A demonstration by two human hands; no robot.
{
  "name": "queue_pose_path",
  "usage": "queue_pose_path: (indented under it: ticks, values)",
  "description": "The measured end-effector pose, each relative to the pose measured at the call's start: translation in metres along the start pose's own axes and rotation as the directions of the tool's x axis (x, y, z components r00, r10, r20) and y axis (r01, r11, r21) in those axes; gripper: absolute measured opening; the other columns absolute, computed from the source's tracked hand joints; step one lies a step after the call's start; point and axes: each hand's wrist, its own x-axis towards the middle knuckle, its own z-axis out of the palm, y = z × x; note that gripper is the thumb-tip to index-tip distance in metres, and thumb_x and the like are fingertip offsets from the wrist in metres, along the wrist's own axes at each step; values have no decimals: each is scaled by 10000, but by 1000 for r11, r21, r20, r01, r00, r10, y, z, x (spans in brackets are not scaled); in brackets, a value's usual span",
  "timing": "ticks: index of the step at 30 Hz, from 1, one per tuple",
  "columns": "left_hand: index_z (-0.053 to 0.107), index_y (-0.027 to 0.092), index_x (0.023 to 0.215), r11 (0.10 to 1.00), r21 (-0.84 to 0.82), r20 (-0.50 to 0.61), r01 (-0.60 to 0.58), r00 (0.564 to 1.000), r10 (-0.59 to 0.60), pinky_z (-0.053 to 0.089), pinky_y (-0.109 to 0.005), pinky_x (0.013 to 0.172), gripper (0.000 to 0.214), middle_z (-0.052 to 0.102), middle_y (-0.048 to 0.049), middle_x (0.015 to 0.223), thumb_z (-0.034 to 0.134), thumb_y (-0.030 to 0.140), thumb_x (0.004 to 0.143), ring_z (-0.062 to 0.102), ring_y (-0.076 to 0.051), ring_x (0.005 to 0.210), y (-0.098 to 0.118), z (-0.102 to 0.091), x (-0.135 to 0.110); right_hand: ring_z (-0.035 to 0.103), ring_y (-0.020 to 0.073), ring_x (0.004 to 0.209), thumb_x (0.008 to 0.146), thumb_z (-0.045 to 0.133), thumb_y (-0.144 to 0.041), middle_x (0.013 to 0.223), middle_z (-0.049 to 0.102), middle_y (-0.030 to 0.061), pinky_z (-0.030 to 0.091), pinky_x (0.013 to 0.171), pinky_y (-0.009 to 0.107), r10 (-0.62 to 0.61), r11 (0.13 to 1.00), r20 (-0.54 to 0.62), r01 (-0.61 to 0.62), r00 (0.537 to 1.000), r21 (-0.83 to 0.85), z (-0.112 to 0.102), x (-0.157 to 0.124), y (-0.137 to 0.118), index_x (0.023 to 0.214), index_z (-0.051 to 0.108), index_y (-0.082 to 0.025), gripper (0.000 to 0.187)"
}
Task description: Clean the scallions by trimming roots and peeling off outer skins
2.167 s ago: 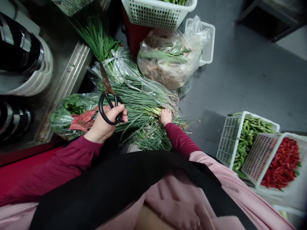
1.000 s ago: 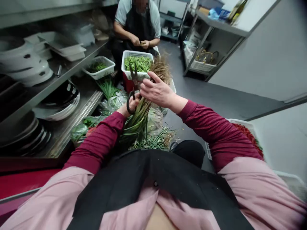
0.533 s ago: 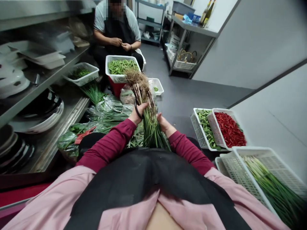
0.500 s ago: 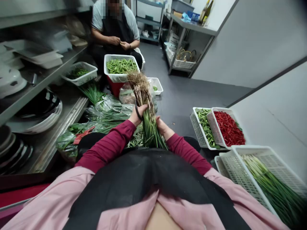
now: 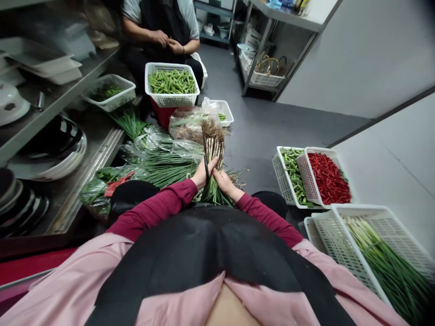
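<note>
In front of my apron I hold a bunch of spring onions [image 5: 215, 147] upright, its brown roots at the top and its green leaves down toward my lap. My left hand [image 5: 203, 173] is closed around the left side of the bunch. A pair of scissors [image 5: 206, 168] with black handles hangs at that hand, its blade pointing up along the stems. My right hand [image 5: 224, 183] grips the bunch from the right, just below the white stems. Below and left of my hands lie loose long green stalks [image 5: 163, 165], partly under clear plastic.
Across from me a co-worker [image 5: 163, 31] sits behind a white basket of green beans or peppers [image 5: 172, 81]. On my right stand baskets of green peppers [image 5: 294, 174], red chillies [image 5: 328, 179] and spring onions [image 5: 377, 253]. A metal shelf [image 5: 91, 68] with dishes runs along my left.
The bunch has come more upright and lower, its roots shifting right. My right hand has moved in closer to my left. The view has tilted down slightly.
</note>
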Motion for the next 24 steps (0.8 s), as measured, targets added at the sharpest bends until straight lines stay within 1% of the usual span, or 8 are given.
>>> queue_pose_path:
  ticks: [3,5,8,10,12,15,20,24]
  values:
    - [631,107,1067,994,-56,41,95,995,-93,451,-393,926,543,710,-114,941,762,421,644,638,-252,967,-1,-6,0,457,242,1277,922,325,-505,1302,545,165,303,1110,413,-50,965,-5,47,999,-257,1,3,-13,1284,500,-103,568]
    - [663,103,995,977,-94,69,189,981,-183,465,-397,904,507,716,-112,887,792,395,601,649,-256,916,1,-12,1,459,268,1276,903,381,-481,1323,523,186,303,1103,440,3,931,82,27,997,-363,-5,7,-25,1271,509,-97,546]
    - [682,104,938,966,-94,82,241,969,-234,486,-397,862,457,718,-101,860,812,340,568,654,-242,834,4,-18,1,475,270,1264,790,572,-509,1315,539,161,327,1095,427,80,962,290,2,954,-274,-15,9,-34,1274,515,-127,619]
    - [678,109,957,979,-87,56,182,982,-178,494,-405,845,459,718,-97,881,806,329,575,652,-233,804,6,-18,1,458,250,1285,709,644,-558,1306,550,135,321,1105,399,53,995,311,-23,949,-98,-19,5,-31,1291,502,-150,724]
    - [673,112,952,990,-81,5,114,993,-114,499,-422,841,452,717,-105,902,796,343,584,652,-239,798,6,-17,1,443,235,1301,673,632,-636,1289,564,124,309,1114,394,68,995,223,-81,972,50,-18,-2,-21,1295,496,-167,791]
    - [667,128,952,997,-56,-53,50,997,-53,495,-429,867,414,712,-124,979,776,334,610,647,-255,870,7,-13,1,510,279,1237,550,702,-670,1248,594,148,356,1079,439,203,971,243,-227,949,78,-10,-13,-5,1245,542,-174,869]
    - [655,160,1006,998,-44,-167,-52,985,44,459,-357,882,383,676,-159,1099,747,335,677,620,-236,994,21,-2,-3,614,305,1085,563,782,-453,1114,671,135,431,1004,496,259,959,210,-276,943,57,0,-11,-7,1114,631,-194,627]
    - [637,131,1053,986,-87,-131,-144,983,132,454,-351,852,462,667,-183,1100,736,409,697,625,-217,960,36,5,-4,643,301,1030,565,772,-376,1094,681,122,476,954,485,254,948,170,-280,952,151,-3,3,-14,1093,640,-207,570]
